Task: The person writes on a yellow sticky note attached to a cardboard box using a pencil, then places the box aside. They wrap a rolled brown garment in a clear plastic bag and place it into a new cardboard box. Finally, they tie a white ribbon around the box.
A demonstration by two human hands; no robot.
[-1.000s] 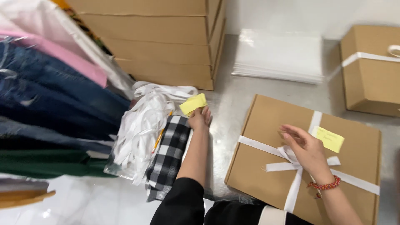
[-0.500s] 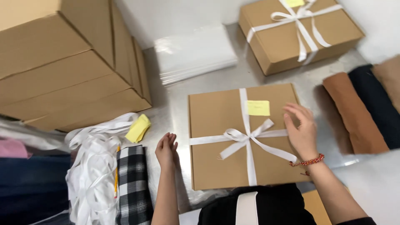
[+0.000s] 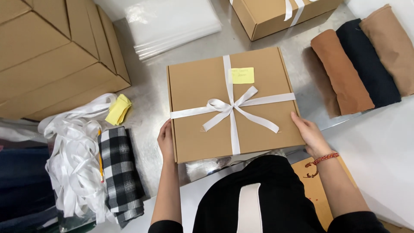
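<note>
A flat brown cardboard box (image 3: 202, 86) lies on the metal table in front of me, tied crosswise with a white ribbon bow (image 3: 228, 107) and carrying a yellow sticky note (image 3: 243, 75) near its far edge. My left hand (image 3: 166, 141) grips the box's near left edge. My right hand (image 3: 307, 133), with a red bead bracelet at the wrist, grips its near right corner.
A pad of yellow sticky notes (image 3: 118, 109), a heap of white ribbon (image 3: 73, 159) and a folded black-and-white checked cloth (image 3: 122, 172) lie at left. Stacked cardboard boxes (image 3: 51, 56) stand far left. Clear plastic bags (image 3: 172, 23), another ribboned box (image 3: 280, 15) and rolled garments (image 3: 362, 64) lie beyond.
My left hand came away from the sticky-note pad to the box's left edge. My right hand moved off the lid to its right corner. The view swung right, centring the box.
</note>
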